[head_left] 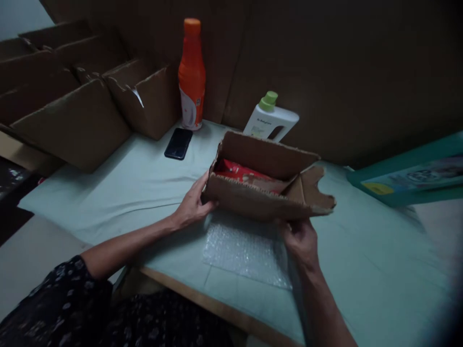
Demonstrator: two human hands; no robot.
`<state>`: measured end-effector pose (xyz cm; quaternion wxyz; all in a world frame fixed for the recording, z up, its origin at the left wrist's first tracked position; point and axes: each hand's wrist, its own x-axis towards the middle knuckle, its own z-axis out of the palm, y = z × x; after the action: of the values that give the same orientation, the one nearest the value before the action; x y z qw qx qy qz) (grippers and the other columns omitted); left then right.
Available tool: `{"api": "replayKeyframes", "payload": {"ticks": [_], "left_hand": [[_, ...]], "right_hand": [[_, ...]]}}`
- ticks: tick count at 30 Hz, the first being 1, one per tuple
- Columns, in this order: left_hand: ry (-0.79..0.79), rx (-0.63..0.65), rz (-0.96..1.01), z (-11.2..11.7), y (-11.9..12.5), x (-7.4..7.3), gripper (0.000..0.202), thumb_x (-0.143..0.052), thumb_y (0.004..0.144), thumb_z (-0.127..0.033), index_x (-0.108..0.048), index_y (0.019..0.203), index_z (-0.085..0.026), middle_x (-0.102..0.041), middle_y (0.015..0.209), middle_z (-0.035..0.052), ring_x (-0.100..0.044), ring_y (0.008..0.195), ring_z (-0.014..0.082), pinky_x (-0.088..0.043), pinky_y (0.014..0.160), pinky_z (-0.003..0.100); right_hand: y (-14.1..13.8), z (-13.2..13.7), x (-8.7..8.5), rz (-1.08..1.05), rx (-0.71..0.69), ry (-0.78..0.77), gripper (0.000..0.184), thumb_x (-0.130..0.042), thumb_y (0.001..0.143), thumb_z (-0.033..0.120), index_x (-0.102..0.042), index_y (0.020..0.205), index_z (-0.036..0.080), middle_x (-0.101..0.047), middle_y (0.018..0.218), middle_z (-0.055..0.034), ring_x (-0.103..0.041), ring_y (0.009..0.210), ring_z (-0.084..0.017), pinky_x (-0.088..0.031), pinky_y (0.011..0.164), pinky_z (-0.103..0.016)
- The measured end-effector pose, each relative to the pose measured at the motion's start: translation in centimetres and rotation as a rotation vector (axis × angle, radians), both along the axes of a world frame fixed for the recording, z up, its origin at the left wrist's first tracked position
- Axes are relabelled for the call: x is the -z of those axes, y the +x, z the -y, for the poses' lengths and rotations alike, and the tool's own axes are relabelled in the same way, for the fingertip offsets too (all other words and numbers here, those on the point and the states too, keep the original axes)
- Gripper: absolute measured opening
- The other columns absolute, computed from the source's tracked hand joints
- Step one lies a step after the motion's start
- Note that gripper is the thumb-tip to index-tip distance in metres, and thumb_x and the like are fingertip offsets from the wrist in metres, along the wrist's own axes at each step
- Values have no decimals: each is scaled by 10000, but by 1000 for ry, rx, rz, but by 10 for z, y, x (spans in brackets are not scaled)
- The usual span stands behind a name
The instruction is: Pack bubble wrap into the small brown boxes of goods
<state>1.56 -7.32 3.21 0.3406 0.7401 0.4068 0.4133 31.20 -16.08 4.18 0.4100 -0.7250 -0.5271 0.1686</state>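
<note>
You hold the box (pixel 253 205) between both hands, above the table (pixel 361 260) at the far edge of the bubble wrap (pixel 242 248); whether its underside touches anything, you cannot tell from here. Your left hand (pixel 191 205) grips the left end, thumb on the near wall. Your right hand (pixel 302 243) holds the lower near edge toward the right end, some of its fingers hidden by the cardboard. That spread probably shares the weight between the two ends. The open top faces up and somewhat toward you, likely so you can see the red packet (pixel 238 172) inside. The bubble wrap lies flat just in front of you, within easy reach. The phone (pixel 178 143), orange bottle (pixel 191 72) and white bottle (pixel 269 120) sit farther back, seemingly leaving your arms room.
</note>
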Motion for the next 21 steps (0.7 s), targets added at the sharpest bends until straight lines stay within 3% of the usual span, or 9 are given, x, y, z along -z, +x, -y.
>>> {"api": "replayKeyframes", "payload": {"ticks": [3, 6, 8, 10, 12, 13, 15, 18, 21], "left_hand": [[37, -74, -28, 15, -14, -4, 764, -639, 876, -282, -307, 1563, -248, -500, 1511, 162, -508, 1372, 332, -474, 1106, 562], [188, -111, -116, 57, -30, -9, 777, -605, 908, -204, -242, 1593, -260, -470, 1526, 165, -480, 1399, 312, -439, 1139, 556], [269, 58, -216, 83, -30, -10, 678, -575, 911, -157, -355, 1545, -254, -540, 1452, 150, -484, 1387, 303, -440, 1140, 535], [290, 276, -374, 99, -22, -7, 539, -575, 894, -148, -514, 1426, -214, -593, 1383, 154, -495, 1362, 324, -461, 1108, 530], [253, 401, -537, 102, -14, -1, 383, -578, 892, -158, -627, 1271, -179, -630, 1330, 162, -532, 1308, 335, -480, 1060, 528], [224, 429, -594, 100, -12, 2, 324, -572, 901, -162, -654, 1214, -176, -645, 1313, 159, -553, 1277, 327, -486, 1038, 518], [180, 466, -637, 93, -15, 7, 279, -559, 917, -165, -671, 1171, -194, -652, 1326, 136, -557, 1273, 311, -472, 1033, 510], [140, 491, -582, 87, -28, 8, 306, -589, 898, -189, -663, 1193, -225, -605, 1411, 111, -510, 1330, 311, -430, 1072, 519], [98, 307, -580, 91, -36, 5, 329, -599, 901, -259, -645, 1224, -219, -606, 1352, 125, -540, 1243, 305, -439, 1040, 499]], "right_hand": [[4, 13, -4, 98, 30, 30, 414, -683, 781, 513, -679, 1024, 176, -749, 941, -98, -692, 818, -260, -546, 745, -396], [-17, 49, 0, 305, 34, 174, 363, -614, 912, 375, -661, 1220, 187, -747, 1088, -105, -689, 998, -261, -526, 907, -432], [-45, 68, 7, 403, -103, 229, 299, -564, 966, 291, -660, 1233, 196, -747, 1108, -102, -682, 1041, -248, -514, 947, -420], [-74, 78, 18, 472, -337, 193, 299, -526, 986, 261, -659, 1244, 194, -726, 1199, -121, -665, 1096, -251, -508, 955, -414], [-88, 84, 31, 534, -524, 112, 346, -502, 994, 268, -645, 1295, 175, -669, 1339, -150, -617, 1211, -272, -485, 994, -432], [-86, 88, 36, 565, -552, 80, 365, -492, 999, 281, -640, 1311, 164, -641, 1386, -159, -592, 1258, -281, -473, 1008, -441], [-63, 103, 45, 612, -459, 42, 381, -462, 1016, 315, -644, 1311, 156, -629, 1406, -164, -575, 1288, -291, -462, 1008, -458], [-9, 131, 46, 615, -148, -30, 393, -413, 1030, 384, -690, 1216, 175, -684, 1316, -152, -621, 1210, -304, -464, 970, -482], [24, 140, 39, 581, 31, -80, 405, -430, 998, 431, -701, 1167, 182, -715, 1231, -145, -638, 1133, -313, -460, 950, -480]]}}
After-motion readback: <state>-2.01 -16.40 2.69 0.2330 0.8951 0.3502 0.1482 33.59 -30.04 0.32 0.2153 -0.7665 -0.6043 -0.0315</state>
